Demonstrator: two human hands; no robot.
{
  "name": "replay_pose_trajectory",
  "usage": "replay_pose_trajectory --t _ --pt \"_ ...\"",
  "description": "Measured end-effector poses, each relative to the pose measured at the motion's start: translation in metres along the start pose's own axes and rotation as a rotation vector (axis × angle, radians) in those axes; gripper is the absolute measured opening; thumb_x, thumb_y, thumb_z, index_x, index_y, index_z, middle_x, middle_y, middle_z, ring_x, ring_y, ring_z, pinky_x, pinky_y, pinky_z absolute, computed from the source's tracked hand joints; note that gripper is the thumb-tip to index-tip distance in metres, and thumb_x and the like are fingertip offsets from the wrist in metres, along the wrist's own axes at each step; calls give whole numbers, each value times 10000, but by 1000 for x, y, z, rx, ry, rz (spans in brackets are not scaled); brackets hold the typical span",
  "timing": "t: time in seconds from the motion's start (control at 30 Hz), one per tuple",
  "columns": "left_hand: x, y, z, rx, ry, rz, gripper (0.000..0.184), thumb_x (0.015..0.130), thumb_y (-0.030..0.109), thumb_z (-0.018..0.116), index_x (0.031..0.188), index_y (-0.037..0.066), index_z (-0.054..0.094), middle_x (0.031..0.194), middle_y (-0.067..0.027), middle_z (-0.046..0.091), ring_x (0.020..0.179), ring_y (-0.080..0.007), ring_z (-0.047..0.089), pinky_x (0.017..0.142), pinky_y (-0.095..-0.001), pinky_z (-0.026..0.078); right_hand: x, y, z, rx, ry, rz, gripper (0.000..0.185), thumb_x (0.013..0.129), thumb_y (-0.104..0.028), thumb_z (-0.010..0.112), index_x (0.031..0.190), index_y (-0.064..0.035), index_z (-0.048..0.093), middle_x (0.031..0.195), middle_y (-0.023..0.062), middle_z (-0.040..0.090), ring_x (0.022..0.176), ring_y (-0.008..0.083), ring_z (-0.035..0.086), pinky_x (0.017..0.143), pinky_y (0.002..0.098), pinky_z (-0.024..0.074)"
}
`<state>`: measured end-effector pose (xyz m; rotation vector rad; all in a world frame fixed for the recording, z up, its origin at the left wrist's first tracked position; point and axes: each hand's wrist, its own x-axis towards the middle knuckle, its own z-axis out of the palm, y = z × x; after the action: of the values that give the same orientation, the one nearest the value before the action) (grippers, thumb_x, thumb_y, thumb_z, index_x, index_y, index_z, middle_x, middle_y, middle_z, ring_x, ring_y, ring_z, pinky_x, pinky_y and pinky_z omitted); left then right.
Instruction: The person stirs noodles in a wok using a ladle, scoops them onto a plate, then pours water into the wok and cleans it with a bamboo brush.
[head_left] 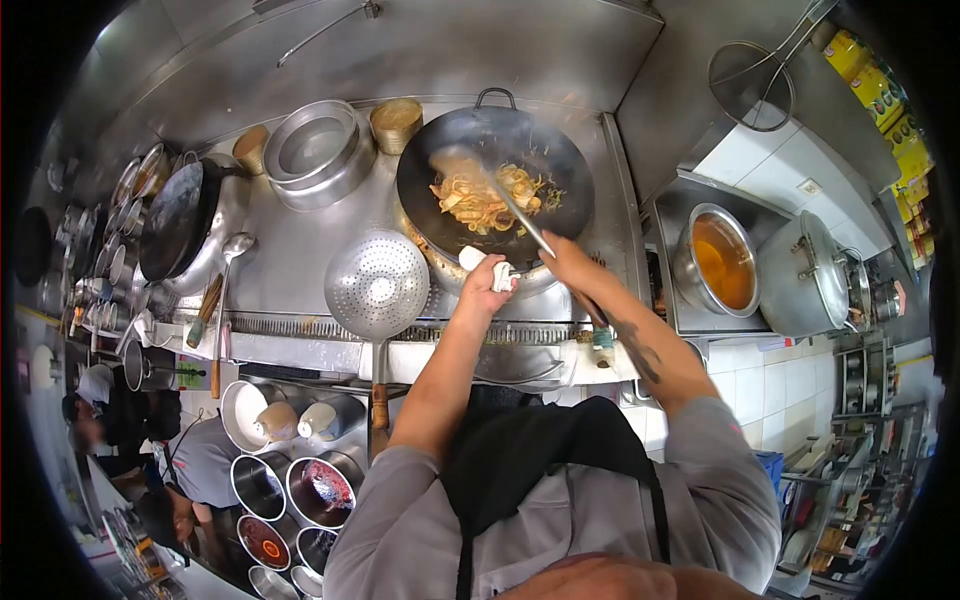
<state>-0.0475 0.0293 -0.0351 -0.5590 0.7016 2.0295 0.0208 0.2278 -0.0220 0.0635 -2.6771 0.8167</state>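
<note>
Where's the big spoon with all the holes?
In the head view, the big holey spoon lies just left of the wok, its wooden handle pointing down the picture.

Steel wall (500,50) beyond R hand (565,262), dull shine, some reflections. Wht wall tiles (745,155) + socket (808,187) out to R of it. Wht floor tiles (775,385) R of hand, nearer body. Metal rack (865,415) far R. Steel counter (285,265) L of hand. Light: brightest on tiles.
</note>
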Motion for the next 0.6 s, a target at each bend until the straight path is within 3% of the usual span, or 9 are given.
replay_pose_trajectory --t 0.07,0.13,0.23,0.37,0.47,0.5,0.6 --pt "3 1 0 24 -4 -30 114 830 126 624 896 120 531 726 -57 571 626 -205 559 499 -342 476 -38 -23 -50 -62 -337 143 534 924 -138 557 1419 -8 403 1004 271 656 859 395 664 811 438 522" --pt "3 3 4 29 36 -34 74 846 102 591 893 109 534 708 -68 572 604 -211 566 496 -347 481 -61 -33 -107 -217 -532 226 530 899 -148 563 1396 -32 419 888 242 646 767 372 664 702 487 520" --pt "9 -13 -5 -32 52 57 36 906 123 519 930 101 534 747 -60 586 637 -194 560 498 -315 466 -57 -60 -159 -589 -507 109 525 904 -126 553 1398 -20 413 897 242 642 759 387 653 703 499 513" --pt "-101 -26 42 19 10 -12 74 964 207 481 979 143 516 810 -32 562 683 -191 538 533 -331 454 -79 -99 -190 -308 -367 9 477 924 -132 539 1368 18 449 965 267 640 780 411 643 739 455 511" --pt "-85 -24 40 -30 76 61 76 968 186 483 965 125 526 815 -47 568 695 -187 543 519 -308 460 -89 -123 -219 -49 -523 151 451 941 -146 535 1350 32 467 1040 281 627 832 410 647 773 429 505" --pt "-84 -17 39 -36 -56 48 113 989 208 458 980 117 525 830 -48 565 720 -196 534 539 -308 469 -89 -140 -232 -26 -611 208 460 948 -168 541 1354 35 463 1012 259 652 822 375 659 775 415 507" --pt "-109 -32 42 10 80 -39 125 990 202 453 970 101 524 817 -45 555 711 -203 529 546 -311 472 -117 -115 -250 25 -545 5 480 944 -163 561 1382 0 448 962 244 658 752 335 648 733 389 503"
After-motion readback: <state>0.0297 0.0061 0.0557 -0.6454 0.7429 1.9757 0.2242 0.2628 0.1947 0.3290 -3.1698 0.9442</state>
